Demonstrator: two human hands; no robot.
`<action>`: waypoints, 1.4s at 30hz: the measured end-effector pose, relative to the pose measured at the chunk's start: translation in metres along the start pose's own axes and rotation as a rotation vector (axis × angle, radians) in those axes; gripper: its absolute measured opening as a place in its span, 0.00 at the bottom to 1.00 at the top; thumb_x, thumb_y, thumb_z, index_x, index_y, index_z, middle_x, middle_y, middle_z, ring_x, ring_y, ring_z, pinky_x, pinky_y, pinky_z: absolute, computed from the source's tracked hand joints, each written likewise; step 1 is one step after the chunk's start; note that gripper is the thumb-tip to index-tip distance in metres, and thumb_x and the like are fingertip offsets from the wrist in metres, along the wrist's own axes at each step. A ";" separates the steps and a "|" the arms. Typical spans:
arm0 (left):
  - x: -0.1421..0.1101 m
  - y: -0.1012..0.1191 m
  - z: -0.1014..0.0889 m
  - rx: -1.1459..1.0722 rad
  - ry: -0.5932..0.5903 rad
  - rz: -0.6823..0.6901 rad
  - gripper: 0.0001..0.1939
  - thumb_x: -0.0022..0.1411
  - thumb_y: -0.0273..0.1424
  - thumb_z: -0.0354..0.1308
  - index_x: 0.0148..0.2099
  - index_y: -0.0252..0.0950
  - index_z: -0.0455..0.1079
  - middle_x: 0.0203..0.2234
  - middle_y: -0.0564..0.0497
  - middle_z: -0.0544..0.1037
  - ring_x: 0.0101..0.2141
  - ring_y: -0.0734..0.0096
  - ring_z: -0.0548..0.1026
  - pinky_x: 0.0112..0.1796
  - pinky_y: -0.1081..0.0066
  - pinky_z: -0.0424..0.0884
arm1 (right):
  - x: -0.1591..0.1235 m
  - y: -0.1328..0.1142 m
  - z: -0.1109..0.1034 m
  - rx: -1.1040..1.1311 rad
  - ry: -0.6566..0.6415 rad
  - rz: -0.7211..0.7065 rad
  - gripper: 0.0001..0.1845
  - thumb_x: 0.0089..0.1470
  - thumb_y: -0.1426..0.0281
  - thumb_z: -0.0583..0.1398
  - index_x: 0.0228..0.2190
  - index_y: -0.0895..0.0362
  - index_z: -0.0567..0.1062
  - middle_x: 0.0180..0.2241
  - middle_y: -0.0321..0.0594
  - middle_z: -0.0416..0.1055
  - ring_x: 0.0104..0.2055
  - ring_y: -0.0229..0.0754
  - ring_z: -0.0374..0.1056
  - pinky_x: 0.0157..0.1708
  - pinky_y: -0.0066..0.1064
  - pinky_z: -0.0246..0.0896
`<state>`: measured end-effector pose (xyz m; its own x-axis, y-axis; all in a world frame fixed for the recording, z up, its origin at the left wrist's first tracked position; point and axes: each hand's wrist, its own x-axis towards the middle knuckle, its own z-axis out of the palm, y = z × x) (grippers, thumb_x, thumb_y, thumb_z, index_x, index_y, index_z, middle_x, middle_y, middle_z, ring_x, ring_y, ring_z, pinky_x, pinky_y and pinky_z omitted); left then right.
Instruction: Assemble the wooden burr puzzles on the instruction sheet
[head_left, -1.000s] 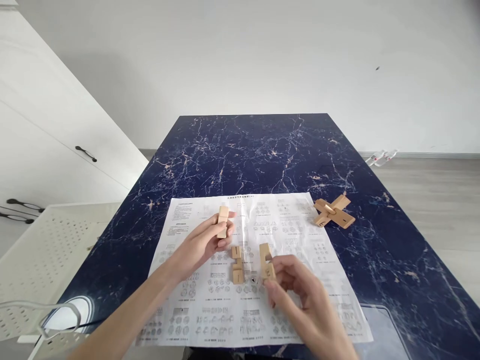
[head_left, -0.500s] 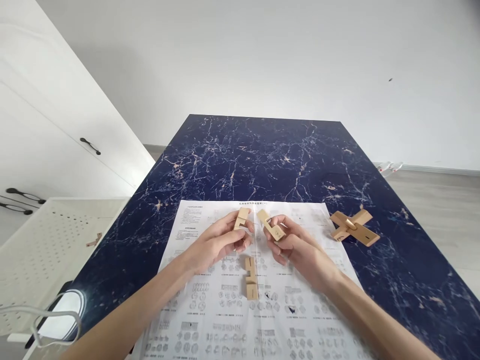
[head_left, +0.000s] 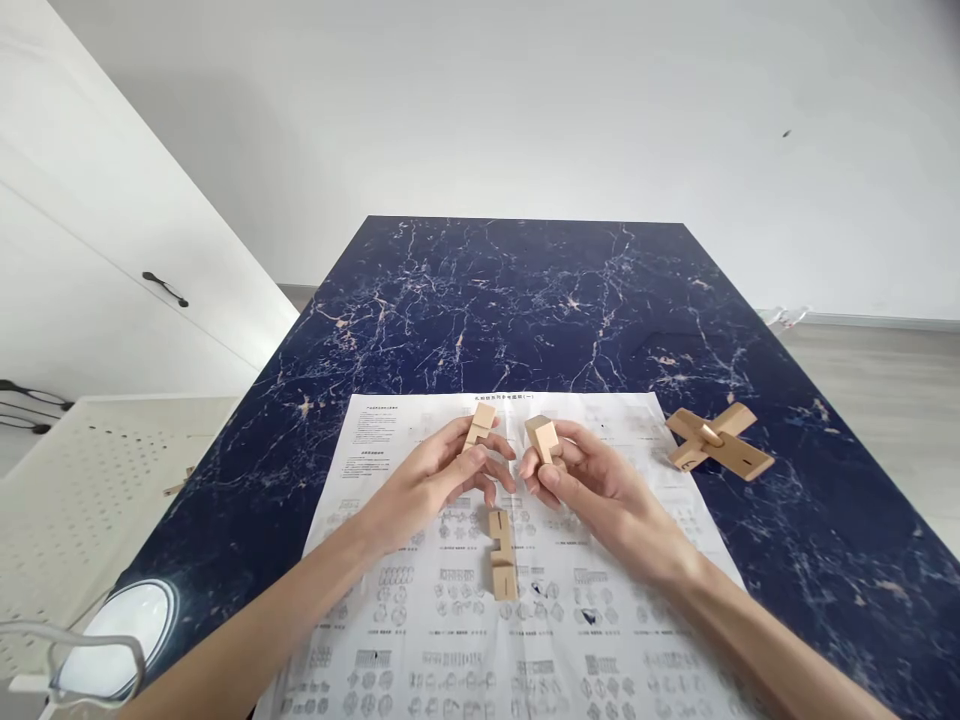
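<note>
Between thumb and fingers, my left hand grips a notched wooden puzzle block, its top end sticking up. My right hand pinches a second notched wooden block, held upright with its square end raised; the fingers cover its lower part. The two blocks are a short gap apart. Below them, a third notched wooden block lies on the printed instruction sheet, with dark marks on its top.
Right of the sheet, several joined wooden pieces form a cross on the dark blue marbled table. A round white lit device with a pale cable is at the lower left. White cabinets stand at the left.
My right hand has turned its block from a slanted pose showing the notch to upright, end up. My left hand keeps its block with slightly more spread fingers. The view has shifted slightly.
</note>
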<state>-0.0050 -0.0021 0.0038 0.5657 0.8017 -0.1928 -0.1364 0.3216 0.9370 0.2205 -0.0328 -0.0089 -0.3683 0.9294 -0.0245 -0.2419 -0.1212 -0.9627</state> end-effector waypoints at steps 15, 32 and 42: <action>-0.005 -0.008 0.011 0.188 -0.054 0.033 0.26 0.82 0.40 0.50 0.74 0.40 0.51 0.42 0.48 0.79 0.41 0.62 0.81 0.44 0.61 0.76 | -0.004 0.015 0.005 -0.608 0.038 -0.224 0.19 0.76 0.68 0.50 0.64 0.49 0.60 0.40 0.40 0.77 0.38 0.43 0.74 0.42 0.40 0.72; -0.010 -0.011 0.013 0.109 -0.179 0.106 0.21 0.83 0.34 0.49 0.72 0.48 0.51 0.70 0.40 0.64 0.42 0.68 0.81 0.47 0.60 0.77 | -0.007 0.015 0.011 -0.746 0.228 -0.333 0.04 0.70 0.66 0.60 0.42 0.52 0.69 0.27 0.33 0.74 0.27 0.39 0.69 0.28 0.32 0.66; -0.013 -0.009 0.016 0.068 -0.154 0.083 0.23 0.81 0.34 0.52 0.73 0.50 0.54 0.74 0.40 0.59 0.44 0.64 0.81 0.49 0.58 0.79 | -0.009 0.018 0.008 -0.799 0.180 -0.406 0.05 0.70 0.67 0.61 0.45 0.51 0.69 0.30 0.35 0.77 0.27 0.40 0.71 0.28 0.33 0.67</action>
<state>0.0021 -0.0233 0.0020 0.6732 0.7360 -0.0719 -0.1353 0.2181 0.9665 0.2126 -0.0461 -0.0236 -0.2288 0.8963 0.3799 0.3958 0.4422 -0.8049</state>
